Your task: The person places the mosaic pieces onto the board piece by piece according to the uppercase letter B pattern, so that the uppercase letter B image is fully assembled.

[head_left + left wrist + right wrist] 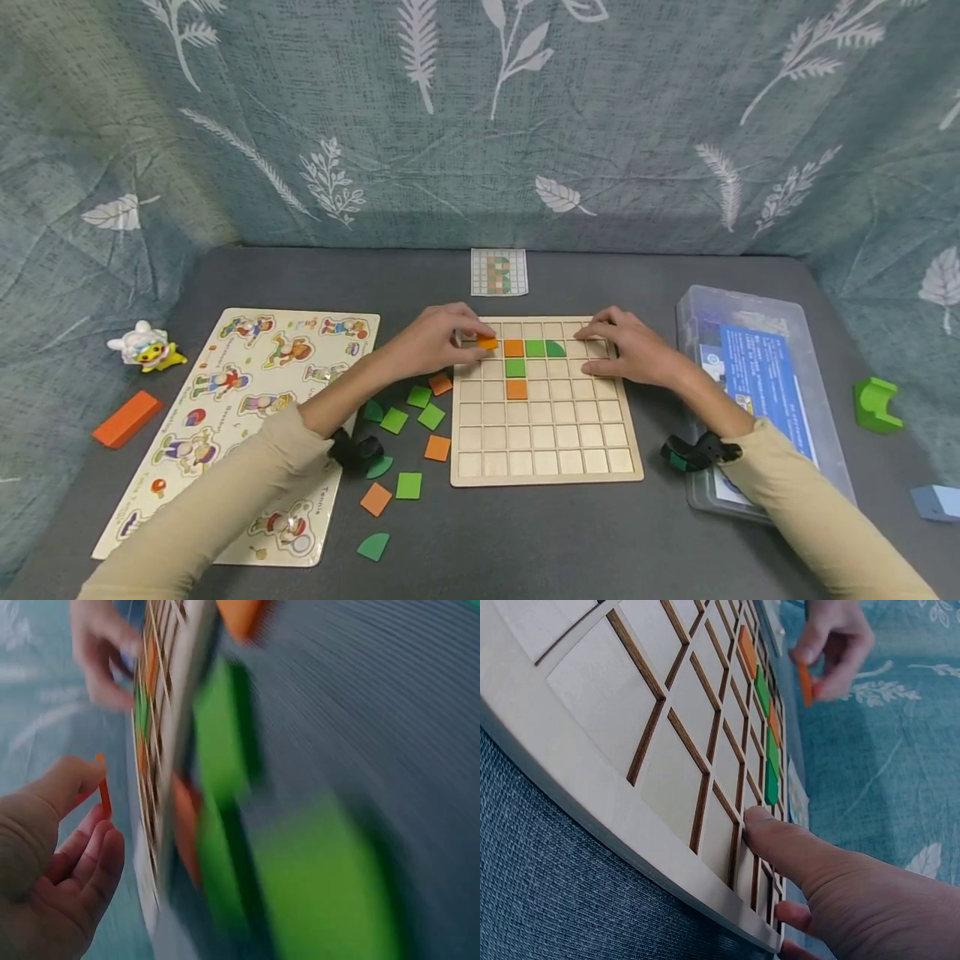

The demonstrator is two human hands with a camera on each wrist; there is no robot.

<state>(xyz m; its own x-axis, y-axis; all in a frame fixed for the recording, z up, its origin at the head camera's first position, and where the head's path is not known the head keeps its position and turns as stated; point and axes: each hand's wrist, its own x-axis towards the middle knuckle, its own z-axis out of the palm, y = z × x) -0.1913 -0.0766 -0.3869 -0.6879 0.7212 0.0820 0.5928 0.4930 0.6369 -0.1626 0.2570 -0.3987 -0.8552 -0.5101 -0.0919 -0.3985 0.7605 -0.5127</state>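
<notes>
My left hand (435,342) pinches an orange square tile (487,342) between thumb and fingers, over the upper left of a wooden grid board (547,480). In the left wrist view that tile (104,787) is seen edge-on, apart from the grid. In the grid's upper part lie an orange square (513,348), a green square (535,348) and a green quarter-round piece (555,348) in one row. Below the orange one come another green square (515,367) and an orange square (517,389). My right hand (633,348) rests on the board's right side, thumb on the grid, holding no tile.
Several loose green and orange tiles (408,486) lie left of the grid. A picture puzzle board (225,492) is under my left forearm. A plastic case (772,350) stands right, a pattern card (498,273) behind. Toy blocks (127,419) and a figurine (147,346) sit outward.
</notes>
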